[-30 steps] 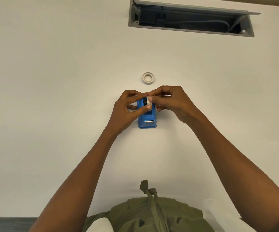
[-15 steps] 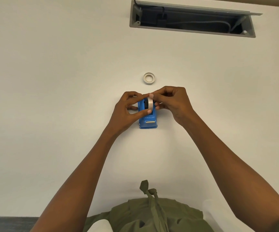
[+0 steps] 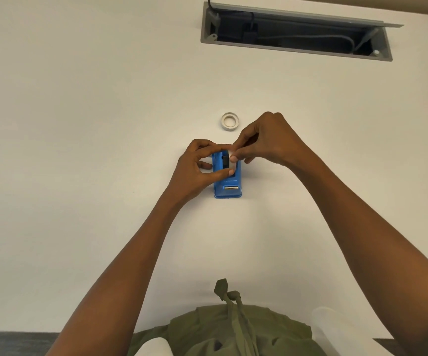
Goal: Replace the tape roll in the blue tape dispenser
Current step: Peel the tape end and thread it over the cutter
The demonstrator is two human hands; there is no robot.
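Observation:
A blue tape dispenser stands on the white table, its metal cutter toward me. A white tape roll on a black core sits upright in the dispenser's slot. My left hand pinches the roll from the left with thumb and forefinger. From above and to the right, my right hand has its fingertips closed on the top of the same roll. A second white tape roll lies flat on the table just beyond the dispenser, untouched.
An open grey cable tray with dark cables is recessed in the table at the far right. My olive garment fills the near edge below the table.
My right hand has lifted and shifted up and to the right, its fingertips now on the roll's top. The left hand and dispenser have stayed in place.

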